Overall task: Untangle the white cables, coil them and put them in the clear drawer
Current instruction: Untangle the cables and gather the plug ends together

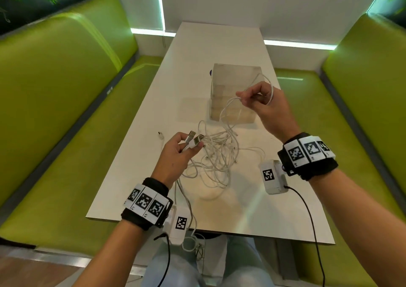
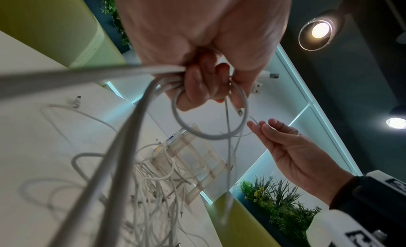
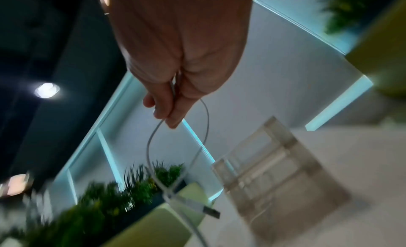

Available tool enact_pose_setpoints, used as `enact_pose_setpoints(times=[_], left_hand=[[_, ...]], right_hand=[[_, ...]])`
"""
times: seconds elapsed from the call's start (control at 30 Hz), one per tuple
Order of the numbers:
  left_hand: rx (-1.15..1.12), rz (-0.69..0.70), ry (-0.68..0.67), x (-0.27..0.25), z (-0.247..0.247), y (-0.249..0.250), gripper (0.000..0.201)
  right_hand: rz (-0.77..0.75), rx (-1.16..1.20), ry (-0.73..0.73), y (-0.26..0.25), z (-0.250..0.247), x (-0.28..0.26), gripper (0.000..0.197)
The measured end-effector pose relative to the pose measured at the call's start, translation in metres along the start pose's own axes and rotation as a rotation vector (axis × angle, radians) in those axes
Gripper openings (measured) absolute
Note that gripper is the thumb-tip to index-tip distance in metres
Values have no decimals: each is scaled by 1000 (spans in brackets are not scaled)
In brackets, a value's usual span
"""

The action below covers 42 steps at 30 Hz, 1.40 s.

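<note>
A tangle of white cables [image 1: 216,157] lies in the middle of the white table [image 1: 153,115], also seen as the cable heap [image 2: 153,181] in the left wrist view. My left hand [image 1: 179,149] grips several cable ends, their USB plugs [image 1: 195,139] sticking out past the fingers; the bundle [image 2: 173,78] runs through the fist. My right hand [image 1: 254,98] is raised in front of the clear drawer unit [image 1: 235,82] and pinches a thin white cable loop [image 3: 206,122] that hangs down to the tangle. The drawer unit [image 3: 281,172] looks shut.
Green padded benches [image 1: 61,84] flank the table on both sides. One loose cable end [image 1: 161,135] lies on the table left of the tangle. Some cables trail over the near table edge [image 1: 193,229] toward my lap. A white wall closes the far end.
</note>
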<state>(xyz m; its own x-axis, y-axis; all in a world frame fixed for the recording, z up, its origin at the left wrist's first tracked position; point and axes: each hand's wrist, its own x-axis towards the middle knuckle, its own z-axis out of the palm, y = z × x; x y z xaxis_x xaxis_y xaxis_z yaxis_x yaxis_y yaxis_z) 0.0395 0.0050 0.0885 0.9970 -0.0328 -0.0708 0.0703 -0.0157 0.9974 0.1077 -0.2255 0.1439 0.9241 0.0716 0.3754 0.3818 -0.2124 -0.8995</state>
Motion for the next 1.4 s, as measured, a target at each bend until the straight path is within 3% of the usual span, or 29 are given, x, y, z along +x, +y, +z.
enact_pose_setpoints(times=[0.1, 0.27, 0.4, 0.53, 0.63, 0.7, 0.8, 0.93, 1.03, 1.1, 1.23, 1.33, 1.4], left_hand=[[23, 15, -16, 0, -5, -2, 14], [57, 24, -10, -1, -11, -4, 24], [68, 30, -6, -2, -19, -5, 26], [17, -11, -16, -5, -25, -4, 35], [27, -4, -72, -9, -21, 2, 31], [50, 13, -112, -12, -13, 7, 28], [60, 57, -182, -17, -2, 14, 22], [26, 53, -270, -24, -3, 18, 25], [-106, 16, -364, -25, -14, 17, 12], [-147, 10, -402, -25, -20, 15, 19], [-217, 26, -376, -23, -23, 12, 16], [-315, 24, -325, -21, -28, 7, 21], [-376, 7, -267, -19, -31, 5, 27]], right_hand=[[-109, -244, 50, 2, -2, 0, 14], [-30, -318, 23, 5, -9, -1, 22], [-34, -511, 32, 3, -17, -6, 32], [114, -343, -198, -10, -25, -17, 30], [226, -281, -461, -33, -15, -32, 2], [283, -265, -584, -46, 1, -43, 22], [281, -283, -688, -48, 31, -56, 28], [232, -256, -649, -39, 48, -65, 22], [259, -121, -528, -38, 41, -64, 17], [264, -40, -463, -38, 34, -63, 19], [234, 4, -576, -41, 27, -70, 18], [233, 118, -524, -44, 20, -73, 18], [239, 94, -627, -47, 15, -74, 16]])
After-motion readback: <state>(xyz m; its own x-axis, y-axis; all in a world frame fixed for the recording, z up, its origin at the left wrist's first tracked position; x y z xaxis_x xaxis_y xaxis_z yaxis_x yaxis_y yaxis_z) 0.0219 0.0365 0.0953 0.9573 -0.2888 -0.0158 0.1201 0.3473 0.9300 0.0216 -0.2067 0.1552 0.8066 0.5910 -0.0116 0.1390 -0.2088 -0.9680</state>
